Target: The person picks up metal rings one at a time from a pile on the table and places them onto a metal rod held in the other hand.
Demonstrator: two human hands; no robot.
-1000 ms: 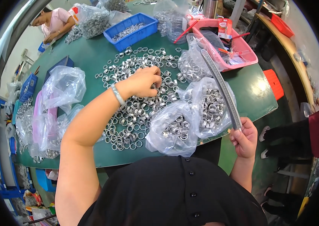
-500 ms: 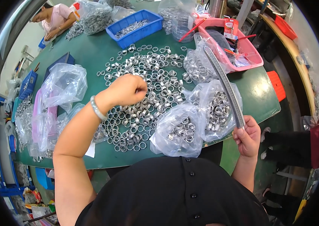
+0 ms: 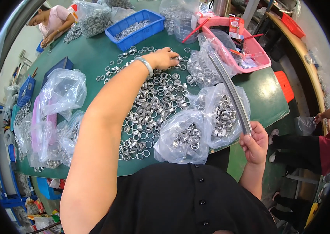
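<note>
Metal rings point(image 3: 149, 105) lie in a broad loose pile on the green table. My left hand point(image 3: 163, 59), with a pale bangle point(image 3: 145, 65) at the wrist, reaches across to the far part of the pile. Its fingers are spread and touch or hover just over the rings; no ring shows clearly in them. My right hand point(image 3: 255, 142) is closed round the lower end of a long, tapered ring sizing stick point(image 3: 230, 91) with marks along it. The stick points up and away, above the bagged rings, with no ring visible on it.
Clear bags of rings point(image 3: 188, 136) stand along the pile's right side. Beyond are a blue bin point(image 3: 134, 29) of small metal parts and a pink basket point(image 3: 264, 62). More plastic bags point(image 3: 65, 89) lie left. A co-worker point(image 3: 54, 23) sits far left; another person point(image 3: 328, 150) stands right.
My left hand has moved from above the middle of the pile to its far side, its curled fingers now spread. My right hand holds the stick almost still. A bag-holding hand appears at right.
</note>
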